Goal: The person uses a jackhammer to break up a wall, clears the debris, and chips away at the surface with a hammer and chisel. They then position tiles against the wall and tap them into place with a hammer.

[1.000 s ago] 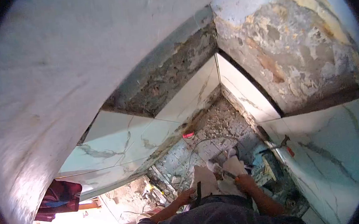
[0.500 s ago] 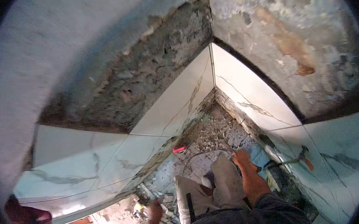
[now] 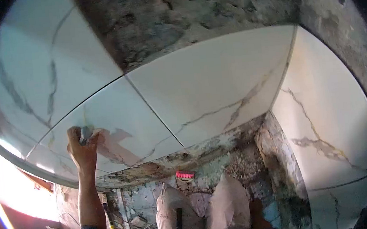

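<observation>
A small grey pad (image 3: 85,134), mostly hidden in the left hand (image 3: 82,150), was pressed against a glossy white, grey-veined wall tile (image 3: 149,122), just below the tile's upper joint line.

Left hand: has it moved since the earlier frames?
Yes. The left hand rose from low by the rubble floor up onto the marble wall tile, where it grips a small grey thing.
</observation>
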{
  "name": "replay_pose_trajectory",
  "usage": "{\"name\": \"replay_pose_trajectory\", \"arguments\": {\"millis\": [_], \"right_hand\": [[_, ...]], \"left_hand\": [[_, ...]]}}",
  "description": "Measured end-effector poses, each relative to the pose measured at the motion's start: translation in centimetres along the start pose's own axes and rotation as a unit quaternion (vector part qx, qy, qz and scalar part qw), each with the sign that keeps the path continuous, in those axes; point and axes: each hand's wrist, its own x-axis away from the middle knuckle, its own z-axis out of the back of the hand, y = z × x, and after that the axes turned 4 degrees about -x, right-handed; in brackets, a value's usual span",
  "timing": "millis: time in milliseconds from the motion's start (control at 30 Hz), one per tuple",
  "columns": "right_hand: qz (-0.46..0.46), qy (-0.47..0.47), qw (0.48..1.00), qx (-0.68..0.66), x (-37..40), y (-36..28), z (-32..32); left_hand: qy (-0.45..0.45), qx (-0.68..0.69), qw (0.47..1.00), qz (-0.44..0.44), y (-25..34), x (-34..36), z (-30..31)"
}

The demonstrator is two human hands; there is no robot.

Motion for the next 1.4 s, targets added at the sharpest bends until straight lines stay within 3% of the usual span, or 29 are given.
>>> {"name": "replay_pose_trajectory", "arguments": {"millis": [133, 300, 333, 433, 633, 667, 700, 733, 767, 800, 900, 933, 1000, 1033, 1067, 1100, 1133, 1167, 1200, 1267, 1300, 1367, 1400], "right_hand": [[0.063, 0.091, 0.994, 0.004, -6.9, -3.2, 3.8], [0.116, 0.164, 0.979, 0.027, -10.0, -4.3, 5.9], [0.126, 0.178, 0.975, 0.032, -10.7, -4.2, 6.1], [0.149, 0.231, 0.961, 0.037, -12.7, -4.9, 8.3], [0.144, 0.319, 0.936, 0.031, -10.6, -3.7, 9.3], [0.142, 0.329, 0.933, 0.033, -6.0, -7.2, 13.2], [0.214, 0.49, 0.845, -0.022, -3.0, -12.1, 19.1], [0.209, 0.496, 0.842, -0.022, 1.2, -18.2, 24.7], [0.387, 0.355, 0.802, -0.283, 8.5, -25.0, 32.1], [0.443, 0.333, 0.759, -0.344, 12.4, -29.2, 33.6], [0.699, 0.241, 0.619, -0.263, 25.2, -36.1, 37.9], [0.732, 0.212, 0.57, -0.307, 26.7, -37.6, 37.4], [0.734, 0.212, 0.546, -0.342, 28.1, -39.3, 36.5], [0.749, 0.229, 0.527, -0.331, 28.3, -39.4, 36.4], [0.76, 0.245, 0.51, -0.318, 28.5, -39.3, 36.0], [0.755, 0.155, 0.543, -0.334, 28.8, -39.2, 35.0], [0.753, 0.157, 0.538, -0.344, 28.8, -39.4, 33.5], [0.761, 0.154, 0.526, -0.348, 28.6, -39.4, 32.1], [0.743, 0.167, 0.541, -0.356, 28.3, -39.0, 31.2], [0.708, 0.113, 0.582, -0.384, 27.5, -38.2, 29.7], [0.7, 0.118, 0.587, -0.39, 27.5, -37.8, 29.4], [0.655, 0.113, 0.653, -0.364, 26.5, -36.9, 29.0], [0.652, 0.114, 0.654, -0.366, 25.9, -36.7, 28.9]], "left_hand": [[-0.005, -0.024, 1.0, -0.001, 0.6, -0.6, 0.6], [-0.024, -0.009, 0.999, -0.035, 1.1, -0.8, 1.0], [-0.048, -0.022, 0.999, 0.008, 1.5, -0.8, 1.3], [-0.045, -0.006, 0.999, 0.003, 1.6, -0.9, 1.3], [-0.061, 0.018, 0.998, 0.008, 1.6, -0.8, 1.4], [-0.067, 0.024, 0.997, 0.007, 1.6, -0.6, 1.5], [-0.069, 0.035, 0.997, 0.018, 1.6, -0.5, 1.6], [-0.067, 0.047, 0.996, 0.027, 1.6, -0.8, 1.6], [-0.063, 0.055, 0.996, 0.027, 1.6, -1.0, 1.4], [-0.06, 0.051, 0.996, 0.033, 1.4, -0.8, 1.4], [-0.044, 0.028, 0.999, 0.011, 0.7, -0.6, 0.6], [-0.02, 0.0, 1.0, -0.008, 0.2, -0.4, 0.7], [-0.04, -0.007, 0.999, 0.036, 0.8, -0.3, 1.2], [-0.051, -0.115, 0.992, 0.029, 0.9, -0.6, 0.9], [-0.067, -0.015, 0.996, 0.056, 0.9, -0.6, 1.0], [-0.041, -0.008, 0.997, 0.059, 1.0, -0.5, 0.4], [-0.016, -0.015, 1.0, 0.005, 1.1, -0.5, 0.2], [-0.034, -0.106, 0.993, 0.036, 0.2, -1.0, -0.1], [-0.034, -0.153, 0.988, -0.012, 1.1, -1.0, 0.3], [-0.048, -0.156, 0.987, 0.007, -1.0, -1.6, -0.9], [-0.05, -0.183, 0.982, 0.021, -1.5, -1.9, -0.5], [-0.055, -0.157, 0.986, 0.015, -1.8, -1.9, -0.7], [-0.05, -0.135, 0.989, 0.017, -1.9, -1.9, -0.7]]}}
